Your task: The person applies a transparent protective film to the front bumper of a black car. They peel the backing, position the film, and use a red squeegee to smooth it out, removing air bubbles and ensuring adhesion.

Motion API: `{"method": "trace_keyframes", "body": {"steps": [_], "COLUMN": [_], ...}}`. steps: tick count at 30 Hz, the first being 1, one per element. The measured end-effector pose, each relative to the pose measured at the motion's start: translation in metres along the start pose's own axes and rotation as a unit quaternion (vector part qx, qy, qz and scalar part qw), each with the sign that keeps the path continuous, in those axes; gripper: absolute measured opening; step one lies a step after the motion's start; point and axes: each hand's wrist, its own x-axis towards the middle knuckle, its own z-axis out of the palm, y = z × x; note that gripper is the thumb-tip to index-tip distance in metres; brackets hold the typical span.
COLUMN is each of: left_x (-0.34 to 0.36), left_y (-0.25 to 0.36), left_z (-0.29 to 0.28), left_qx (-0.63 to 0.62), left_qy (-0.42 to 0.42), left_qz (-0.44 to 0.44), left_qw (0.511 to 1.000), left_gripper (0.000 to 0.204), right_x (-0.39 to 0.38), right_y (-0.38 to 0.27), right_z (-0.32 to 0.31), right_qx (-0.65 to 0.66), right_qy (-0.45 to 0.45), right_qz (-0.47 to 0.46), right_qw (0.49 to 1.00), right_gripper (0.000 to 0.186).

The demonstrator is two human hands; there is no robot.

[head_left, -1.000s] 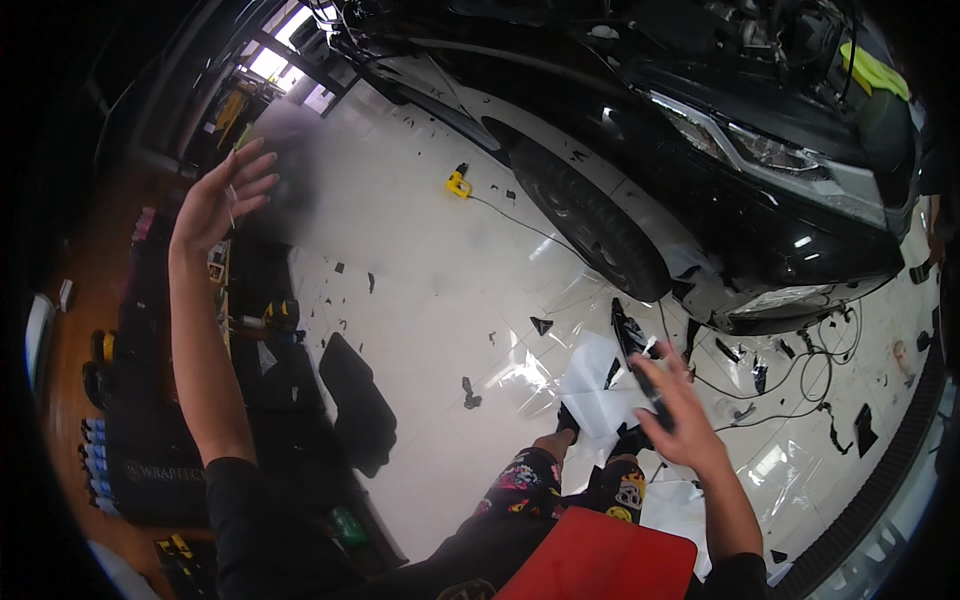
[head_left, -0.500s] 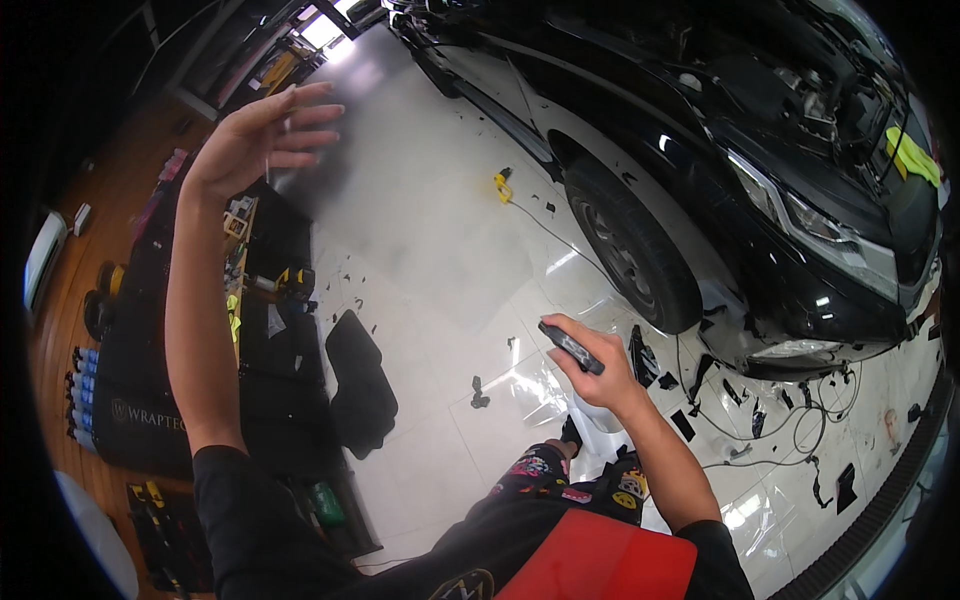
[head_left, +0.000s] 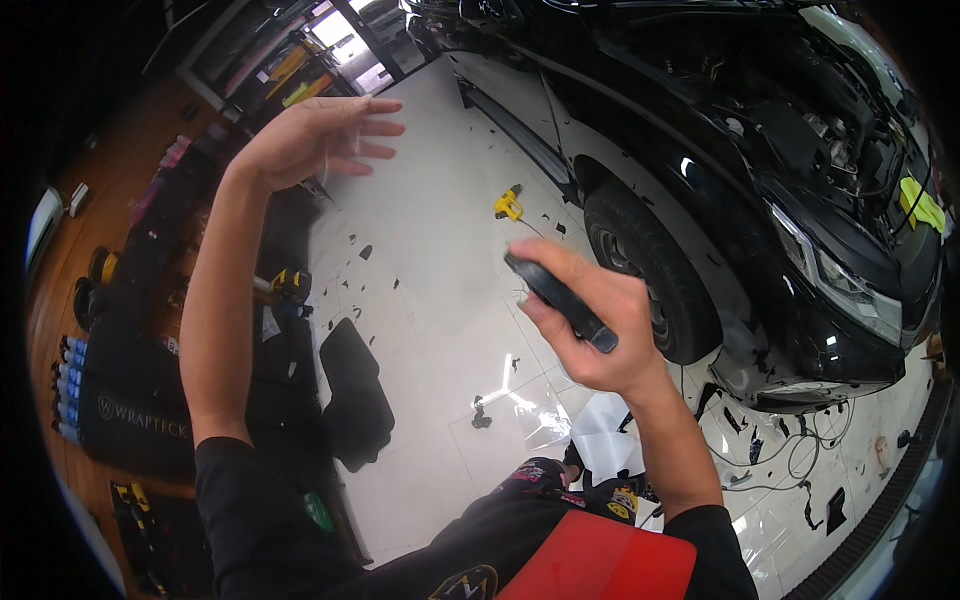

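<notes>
- Pale tiled floor [head_left: 430, 270], glossy with reflections, fills the middle; wood-toned floor [head_left: 60, 275] at 9 o'clock, bright doorway [head_left: 345, 40] at 11
- Black car [head_left: 740, 330] spans 12 to 4 o'clock, engine bay exposed; headlight [head_left: 840, 275] at 3, front wheel [head_left: 690, 295] just beyond the right hand
- Yellow-green cloth [head_left: 922, 203] lies on the car's front end, between 2 and 3 o'clock
- Right hand [head_left: 600, 325], just off centre toward 3 o'clock, grips a black handheld tool [head_left: 562, 297]; thumb and fingers closed round it, one end pointing to 10, the other to 4; exact kind unclear
- Left hand [head_left: 325, 145] raised between 10 and 11 o'clock, fingers spread and reaching toward 2; pale blur by the fingers, cannot tell what it is or whether it is held
- Yellow pistol-shaped tool [head_left: 509, 204], corded, lies on the tiles near 12 o'clock, between the hands
- Dark flat mat [head_left: 355, 395] at 8 o'clock; beyond it a black-draped table [head_left: 140, 370], blue-and-clear bottles [head_left: 68, 390] in a row along its far edge
- White sheet [head_left: 603, 430] between 4 and 5 o'clock; looped cable [head_left: 805, 455] and black scraps [head_left: 836, 508] at 4
- Red panel [head_left: 610, 560] at 5 o'clock, in front of the person's body
</notes>
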Motion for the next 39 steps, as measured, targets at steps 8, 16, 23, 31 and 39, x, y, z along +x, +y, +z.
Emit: {"method": "trace_keyframes", "body": {"steps": [8,16,23,31,39], "left_x": [0.02,0.024,0.031,0.025,0.061], "left_y": [0.009,0.019,0.04,0.066,0.026], "left_z": [-0.039,-0.056,-0.055,-0.061,-0.019], "left_qx": [0.001,0.003,0.021,0.076,-0.013], "left_qy": [-0.038,-0.029,-0.003,0.014,-0.028], "left_qz": [0.06,0.07,0.088,0.073,0.046], "left_qw": [0.997,0.997,0.996,0.994,0.998], "left_gripper": [0.058,0.062,0.064,0.071,0.068], "right_x": [-0.168,-0.129,-0.148,-0.206,-0.041], "right_y": [0.131,0.113,0.138,0.169,0.063], "right_z": [0.016,0.041,0.015,0.048,0.025], "right_qx": [-0.06,-0.002,-0.003,-0.035,0.028], "right_qy": [-0.091,0.006,-0.048,-0.008,0.099], "right_qz": [0.219,0.169,0.259,0.262,0.085], "right_qw": [0.97,0.986,0.965,0.964,0.991], "right_gripper": [0.044,0.043,0.047,0.053,0.054]}}
